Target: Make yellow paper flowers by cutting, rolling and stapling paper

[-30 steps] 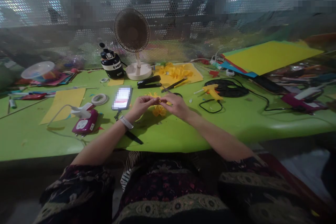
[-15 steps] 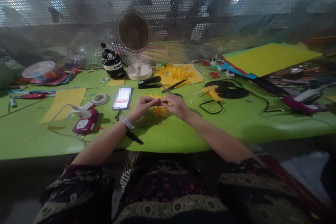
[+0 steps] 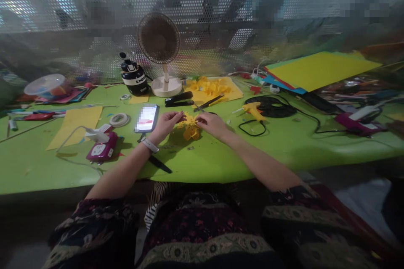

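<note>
A yellow paper flower piece (image 3: 191, 130) with ruffled petals sits low over the green tabletop in front of me. My left hand (image 3: 168, 123), with a pale watch on its wrist, pinches the flower's left edge between bent fingers. On the opposite side, my right hand (image 3: 211, 125) has its fingertips closed at the right edge. The fingertips are small in view, partly covered by petals. Just behind the hands lie a black stapler (image 3: 178, 99) and dark-handled scissors (image 3: 211, 103). A phone (image 3: 146, 118) with a lit screen rests beside my left hand.
A yellow glue gun (image 3: 254, 111) lies to the right with its black cord. At the back stand a fan (image 3: 166, 86) and a black bottle (image 3: 134, 80), near more yellow flowers (image 3: 211, 86). Purple power blocks (image 3: 102, 149), a tape roll (image 3: 119, 119) and coloured sheets (image 3: 322, 69) lie around.
My hands were together over the flower, fingertips meeting; now they are apart at its two sides, and its middle shows. The view has shifted slightly.
</note>
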`<state>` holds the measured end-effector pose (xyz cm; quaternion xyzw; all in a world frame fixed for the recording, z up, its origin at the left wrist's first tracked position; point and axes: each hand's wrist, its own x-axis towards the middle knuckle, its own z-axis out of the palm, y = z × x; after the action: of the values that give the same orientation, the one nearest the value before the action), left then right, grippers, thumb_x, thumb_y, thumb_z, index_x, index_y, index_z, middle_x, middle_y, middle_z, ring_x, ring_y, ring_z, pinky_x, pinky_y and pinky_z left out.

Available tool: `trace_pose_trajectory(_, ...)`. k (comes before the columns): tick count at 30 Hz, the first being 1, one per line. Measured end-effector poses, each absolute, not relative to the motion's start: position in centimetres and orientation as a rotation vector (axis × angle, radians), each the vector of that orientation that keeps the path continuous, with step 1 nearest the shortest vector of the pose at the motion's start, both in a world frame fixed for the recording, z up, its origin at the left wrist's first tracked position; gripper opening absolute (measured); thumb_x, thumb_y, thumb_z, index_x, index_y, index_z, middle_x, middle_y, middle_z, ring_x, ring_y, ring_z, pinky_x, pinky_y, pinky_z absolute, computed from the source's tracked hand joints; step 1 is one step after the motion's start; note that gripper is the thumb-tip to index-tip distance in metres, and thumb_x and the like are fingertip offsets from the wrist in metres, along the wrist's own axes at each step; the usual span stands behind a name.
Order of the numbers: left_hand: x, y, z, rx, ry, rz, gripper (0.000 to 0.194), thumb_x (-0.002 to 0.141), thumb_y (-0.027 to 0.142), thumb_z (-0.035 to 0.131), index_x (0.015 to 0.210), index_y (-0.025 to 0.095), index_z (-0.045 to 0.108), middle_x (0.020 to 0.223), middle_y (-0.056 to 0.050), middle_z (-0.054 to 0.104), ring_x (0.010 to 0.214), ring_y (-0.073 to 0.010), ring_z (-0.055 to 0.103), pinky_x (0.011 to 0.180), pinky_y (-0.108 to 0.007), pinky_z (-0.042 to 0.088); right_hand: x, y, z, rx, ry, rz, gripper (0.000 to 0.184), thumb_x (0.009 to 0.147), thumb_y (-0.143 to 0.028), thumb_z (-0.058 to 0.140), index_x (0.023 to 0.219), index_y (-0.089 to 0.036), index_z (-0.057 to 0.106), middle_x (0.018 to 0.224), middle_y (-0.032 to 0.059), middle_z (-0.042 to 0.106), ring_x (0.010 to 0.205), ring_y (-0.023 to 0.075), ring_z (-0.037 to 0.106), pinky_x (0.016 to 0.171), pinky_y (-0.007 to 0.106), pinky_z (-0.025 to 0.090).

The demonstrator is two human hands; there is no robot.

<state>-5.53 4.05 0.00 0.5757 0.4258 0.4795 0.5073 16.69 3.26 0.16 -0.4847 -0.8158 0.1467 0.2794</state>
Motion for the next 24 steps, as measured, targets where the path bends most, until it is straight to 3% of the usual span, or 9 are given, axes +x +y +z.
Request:
trace_pose_trajectory(3,-5.6,4.1,-0.1,1.445,1.047,1.148,0.042,0.075,0.057,0.075,0.085,0.017,0.078,0.085,-0.009,0.077,0.082,-0.0192,0.072,0.085,-0.036,0.055,16.8,3.0,0.7,-1.251,-2.151,0.382,0.022,0.090,-0.018,0.060,0.109,-0.018,0.071,0.101,0.0079,0.072,0.082,0.0171,0.066,0.076,0.033,0.052)
trace_pose_trajectory(8,-5.6,3.8,0.1,1.488,1.049,1.188,0.040,0.076,0.056,0.074,0.085,0.017,0.078,0.086,-0.009,0.077,0.083,-0.0191,0.071,0.085,-0.036,0.055,17.3,2.2,1.9,-1.073,-2.320,0.469,0.012,0.086,-0.018,0.060,0.092,-0.017,0.071,0.094,0.0067,0.071,0.082,0.0174,0.065,0.078,0.033,0.051)
trace_pose_trajectory(13,-5.4,3.3,0.8,1.543,1.066,1.196,0.040,0.075,0.056,0.075,0.082,0.016,0.078,0.082,-0.009,0.076,0.080,-0.0199,0.070,0.080,-0.035,0.054,17.3,1.7,2.4,-1.091,-2.541,0.376,0.018,0.079,-0.021,0.068,0.097,-0.019,0.070,0.104,0.0083,0.068,0.097,0.0236,0.062,0.086,0.038,0.048)
trace_pose_trajectory(16,-5.4,3.3,0.7,1.573,1.073,1.190,0.040,0.076,0.056,0.074,0.080,0.016,0.078,0.082,-0.009,0.076,0.079,-0.0196,0.070,0.077,-0.033,0.054,17.0,1.5,2.3,-1.116,-2.587,0.378,0.010,0.081,-0.022,0.068,0.090,-0.020,0.071,0.099,0.0078,0.067,0.094,0.0232,0.061,0.082,0.036,0.047)
trace_pose_trajectory(24,-5.2,2.5,1.3,1.583,0.977,1.355,0.036,0.081,0.052,0.071,0.091,0.018,0.076,0.092,-0.009,0.076,0.087,-0.0194,0.069,0.085,-0.035,0.054,17.5,2.0,2.8,-1.081,-2.347,0.709,0.009,0.084,-0.018,0.064,0.087,-0.020,0.072,0.094,0.0047,0.071,0.087,0.0181,0.064,0.082,0.034,0.049)
